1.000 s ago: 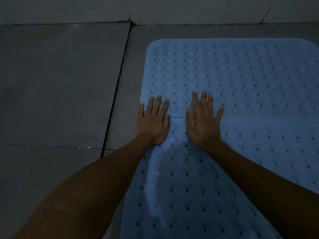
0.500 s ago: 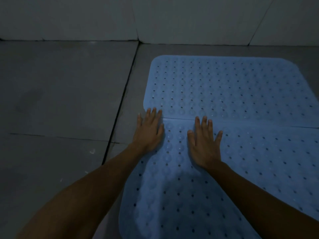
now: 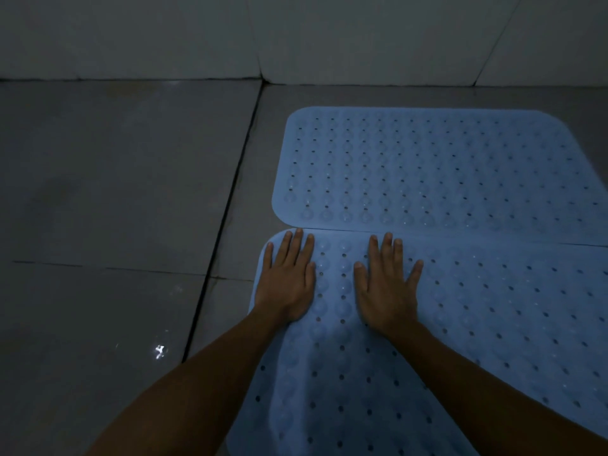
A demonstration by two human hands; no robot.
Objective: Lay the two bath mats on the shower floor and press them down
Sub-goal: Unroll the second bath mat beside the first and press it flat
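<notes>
Two pale blue perforated bath mats lie side by side on the grey tiled floor. The far mat (image 3: 427, 166) lies flat below the wall. The near mat (image 3: 493, 324) meets it along a straight seam and runs out of view at the bottom and right. My left hand (image 3: 286, 281) rests palm down on the near mat's far left corner, fingers spread, fingertips at the seam. My right hand (image 3: 385, 284) lies flat on the same mat just to the right, fingers spread. Neither hand holds anything.
Grey floor tiles (image 3: 115, 192) with dark grout lines extend to the left, with a small bright wet glint (image 3: 159, 351). A pale tiled wall (image 3: 296, 37) rises along the back, just beyond the far mat.
Both hands have drawn back toward me, from across the seam to wholly on the near mat. The view has tilted up, showing more wall.
</notes>
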